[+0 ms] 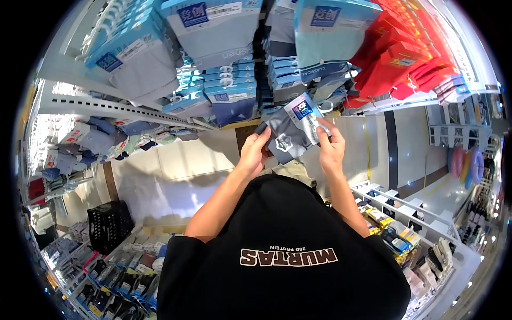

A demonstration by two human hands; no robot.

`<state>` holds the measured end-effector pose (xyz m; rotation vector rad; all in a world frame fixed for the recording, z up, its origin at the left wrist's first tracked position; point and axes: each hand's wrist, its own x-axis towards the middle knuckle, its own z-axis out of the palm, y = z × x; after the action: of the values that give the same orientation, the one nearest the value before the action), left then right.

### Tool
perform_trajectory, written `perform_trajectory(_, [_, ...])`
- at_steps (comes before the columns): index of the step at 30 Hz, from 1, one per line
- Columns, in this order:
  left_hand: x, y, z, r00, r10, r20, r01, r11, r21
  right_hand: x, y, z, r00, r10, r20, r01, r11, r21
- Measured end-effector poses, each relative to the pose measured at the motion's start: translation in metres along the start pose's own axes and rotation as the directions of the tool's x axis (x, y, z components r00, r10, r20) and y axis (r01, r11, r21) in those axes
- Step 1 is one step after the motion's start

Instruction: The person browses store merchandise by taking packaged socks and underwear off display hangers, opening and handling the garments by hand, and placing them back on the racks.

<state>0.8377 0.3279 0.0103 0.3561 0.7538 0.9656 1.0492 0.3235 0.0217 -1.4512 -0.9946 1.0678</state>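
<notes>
Grey garment pack: the dark grey folded garment pack (pixel 290 132) is between the two hands, in front of the black shirt (pixel 266 224) of the person and just below the hanging blue packs (pixel 213 37).
Left hand: the left hand (pixel 253 152) grasps the left edge of the fabric, near the white printed mark (pixel 283 142).
Right hand: the right hand (pixel 332 149) grasps the opposite side, with fingers at the printed card (pixel 305 114).
Card: it lies tilted across the upper right part of the fabric; a pale hook (pixel 326 107) shows near its top, but I cannot tell well whether it belongs to this pack.
Handling: I judge the pack light and the fabric soft, so it may bend or sag in the middle; the card seems stiffer, perhaps a little slippery, and could crease.
Good hold: both side edges, or the card together with the fabric, pinched gently.
Around: red packs (pixel 392 61) hang to the right.
</notes>
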Motion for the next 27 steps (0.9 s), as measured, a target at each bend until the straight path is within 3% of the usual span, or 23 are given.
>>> perform_trajectory(4, [0.001, -0.003, 0.001, 0.998, 0.056, 0.021, -0.058, 0.996, 0.066, -0.006, -0.008, 0.018, 0.908, -0.360, 0.213, 0.400, 0.898, -0.185])
perform_trajectory(5, [0.003, -0.008, -0.002, 0.998, 0.068, 0.010, -0.069, 0.992, 0.102, -0.014, -0.017, 0.023, 0.952, -0.227, 0.206, 0.272, 0.935, -0.227])
perform_trajectory(8, [-0.005, -0.006, -0.001, 0.993, 0.102, -0.056, -0.092, 0.983, 0.159, -0.016, -0.028, 0.034, 0.876, -0.325, 0.356, 0.446, 0.825, -0.346])
perform_trajectory(12, [-0.017, 0.014, 0.005, 0.988, 0.143, -0.062, -0.128, 0.971, 0.202, -0.023, -0.041, 0.054, 0.836, -0.357, 0.417, 0.511, 0.784, -0.353])
perform_trajectory(16, [-0.015, 0.018, 0.001, 0.982, 0.186, -0.033, -0.174, 0.959, 0.224, -0.015, -0.024, 0.057, 0.919, -0.249, 0.305, 0.335, 0.901, -0.274])
perform_trajectory(17, [-0.013, 0.014, -0.002, 0.981, 0.193, -0.018, -0.184, 0.958, 0.218, -0.008, -0.018, 0.054, 0.911, -0.283, 0.301, 0.364, 0.894, -0.261])
perform_trajectory(20, [-0.011, 0.013, 0.003, 0.985, 0.173, -0.009, -0.168, 0.963, 0.211, -0.004, -0.018, 0.050, 0.946, -0.153, 0.285, 0.214, 0.956, -0.198])
perform_trajectory(24, [-0.007, 0.010, 0.001, 0.994, 0.110, 0.015, -0.110, 0.970, 0.215, -0.013, -0.037, 0.048, 0.890, -0.261, 0.373, 0.410, 0.815, -0.409])
perform_trajectory(25, [-0.005, 0.009, 0.002, 0.995, 0.099, 0.022, -0.101, 0.971, 0.218, -0.013, -0.030, 0.046, 0.893, -0.300, 0.336, 0.425, 0.808, -0.409])
perform_trajectory(27, [-0.003, 0.007, 0.001, 0.999, 0.048, 0.024, -0.052, 0.981, 0.185, -0.011, -0.016, 0.041, 0.943, -0.216, 0.252, 0.274, 0.935, -0.224])
